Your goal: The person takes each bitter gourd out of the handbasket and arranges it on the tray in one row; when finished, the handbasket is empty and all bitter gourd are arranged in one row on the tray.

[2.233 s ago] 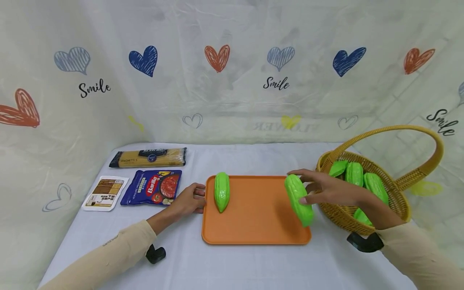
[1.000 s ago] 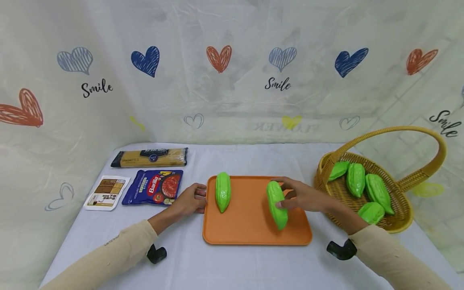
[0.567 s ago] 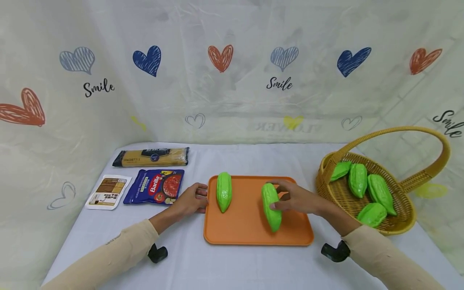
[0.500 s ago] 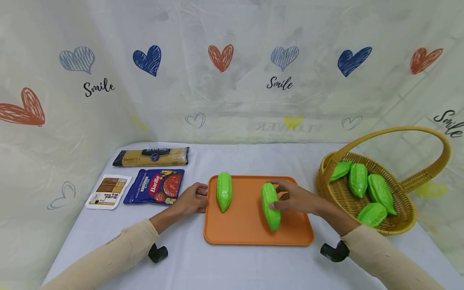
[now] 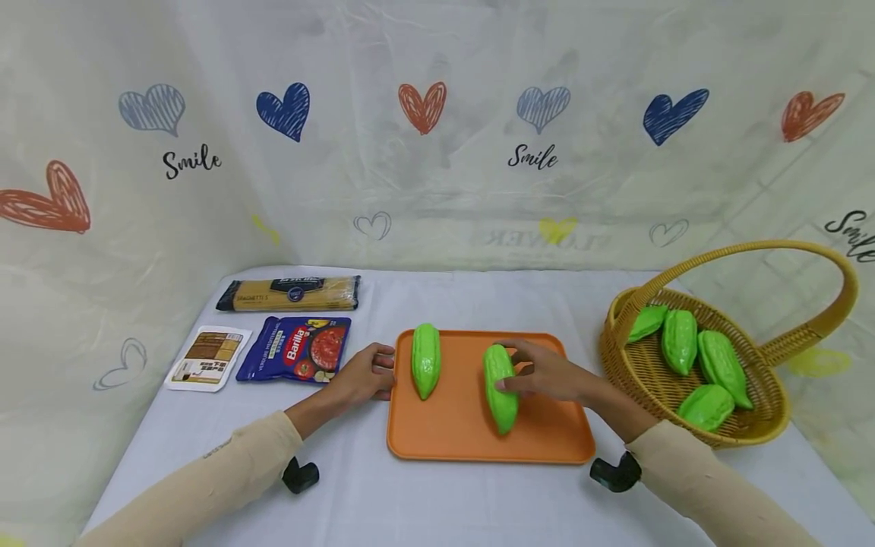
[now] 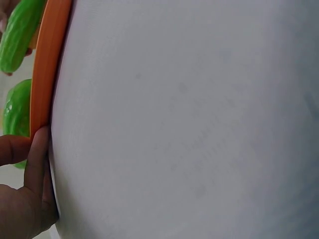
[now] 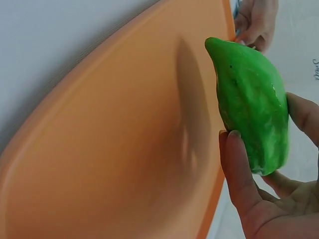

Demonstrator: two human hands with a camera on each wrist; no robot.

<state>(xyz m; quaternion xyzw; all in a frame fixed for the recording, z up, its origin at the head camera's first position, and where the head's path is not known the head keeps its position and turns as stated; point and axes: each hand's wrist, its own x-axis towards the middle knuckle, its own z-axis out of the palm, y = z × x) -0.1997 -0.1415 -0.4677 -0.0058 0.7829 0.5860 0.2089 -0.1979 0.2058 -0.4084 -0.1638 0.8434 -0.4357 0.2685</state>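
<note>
My right hand (image 5: 543, 372) grips a bright green bitter melon (image 5: 501, 391) between thumb and fingers, over the middle of the orange tray (image 5: 465, 444). In the right wrist view the melon (image 7: 254, 104) has its pointed tip away from the palm, and its shadow falls apart from it on the tray's floor. A second bitter melon (image 5: 426, 363) lies lengthwise near the tray's left side. My left hand (image 5: 358, 376) pinches the tray's left rim; the left wrist view shows its thumb and fingers (image 6: 37, 159) on either side of that rim (image 6: 47, 64).
A wicker basket (image 5: 759, 441) with a tall handle stands at the right, with several bitter melons (image 5: 723, 365) inside. At the left lie a spaghetti pack (image 5: 290, 295), a blue Barilla pouch (image 5: 295, 349) and a flat white-edged packet (image 5: 208, 358). A printed curtain (image 5: 437, 190) hangs behind the table.
My right hand has carried the bitter melon leftward from the tray's right edge beside the basket to its middle, and lower. My left hand has stayed on the rim.
</note>
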